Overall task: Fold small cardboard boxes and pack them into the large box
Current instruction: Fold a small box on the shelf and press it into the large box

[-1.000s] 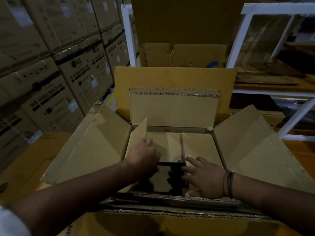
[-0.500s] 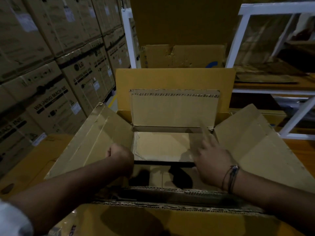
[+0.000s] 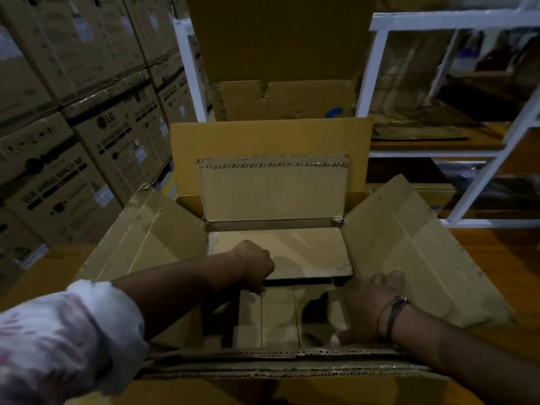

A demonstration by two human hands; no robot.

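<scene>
- Left hand (image 3: 254, 266): curled in a fist, back up, thumb tip pointing down. Whatever the fingers close on is hidden.
- Left forearm (image 3: 187, 285): bare, reaching forward from lower left, with a pale sleeve (image 3: 67, 340) over the near part.
- Right hand (image 3: 369, 308): palm down, fingers straight and pointing away, thumb out sideways.
- Right wrist: dark cords (image 3: 391, 314) round it.
</scene>
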